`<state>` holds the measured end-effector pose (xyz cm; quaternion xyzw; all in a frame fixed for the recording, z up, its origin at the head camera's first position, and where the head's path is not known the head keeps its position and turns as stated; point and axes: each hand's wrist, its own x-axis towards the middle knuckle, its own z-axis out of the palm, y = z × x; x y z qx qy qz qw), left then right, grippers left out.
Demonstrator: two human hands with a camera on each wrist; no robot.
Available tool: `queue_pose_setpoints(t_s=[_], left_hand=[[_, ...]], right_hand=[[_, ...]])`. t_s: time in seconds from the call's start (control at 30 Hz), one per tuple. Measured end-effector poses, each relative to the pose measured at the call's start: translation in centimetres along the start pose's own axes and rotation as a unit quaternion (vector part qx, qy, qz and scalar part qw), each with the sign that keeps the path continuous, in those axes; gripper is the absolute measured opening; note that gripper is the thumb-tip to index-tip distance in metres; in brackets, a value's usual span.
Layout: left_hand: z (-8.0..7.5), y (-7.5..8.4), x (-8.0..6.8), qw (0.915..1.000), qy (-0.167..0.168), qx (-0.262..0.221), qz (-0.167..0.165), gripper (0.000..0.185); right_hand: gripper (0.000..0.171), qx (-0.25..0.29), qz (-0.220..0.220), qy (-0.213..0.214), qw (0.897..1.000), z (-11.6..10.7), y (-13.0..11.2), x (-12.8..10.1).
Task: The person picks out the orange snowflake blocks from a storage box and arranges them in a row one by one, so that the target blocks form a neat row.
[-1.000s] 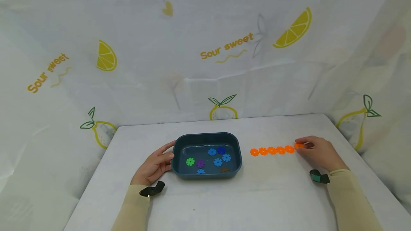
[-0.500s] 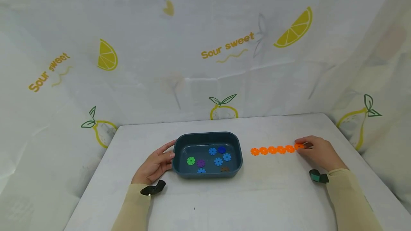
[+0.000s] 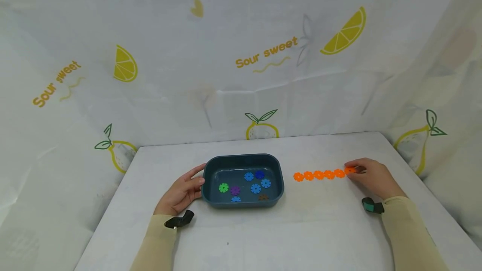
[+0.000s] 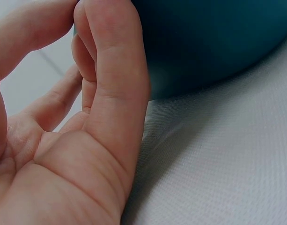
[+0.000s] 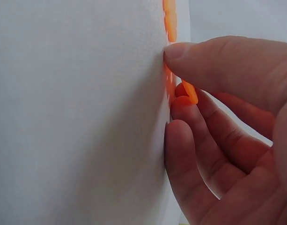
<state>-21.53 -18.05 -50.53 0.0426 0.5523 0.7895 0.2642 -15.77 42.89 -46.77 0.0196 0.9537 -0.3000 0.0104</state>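
Note:
A dark teal tray (image 3: 242, 160) sits mid-table and holds several small gear-shaped discs: blue ones (image 3: 255, 188), a green one (image 3: 224, 187), a purple one (image 3: 235, 190). My left hand (image 3: 183, 192) rests against the tray's left wall (image 4: 213, 42), fingers curled at its side. To the right, a row of orange discs (image 3: 318, 175) lies on the table. My right hand (image 3: 370, 177) pinches the rightmost orange disc (image 3: 350, 170) between thumb and fingers; in the right wrist view that orange disc (image 5: 190, 92) stands tilted off the cloth.
The table (image 3: 263, 237) is covered with white cloth. A lemon-print curtain (image 3: 241, 53) closes in the back and both sides. The table's right edge runs close beside my right forearm.

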Motion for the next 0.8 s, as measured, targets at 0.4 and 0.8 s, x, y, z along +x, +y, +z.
queue_pose_setpoints(t_s=[0.4,0.8], left_hand=[[0.48,0.23,0.04,0.9998,-0.004,0.019,0.011,0.066],[0.35,0.54,0.37,0.9987,0.0,0.048,0.016,0.064]], right_hand=[[0.039,-0.006,-0.01,-0.002,1.0,-0.37,-0.05,0.07],[0.043,-0.01,-0.005,-0.004,1.0,-0.51,0.43,0.25]])
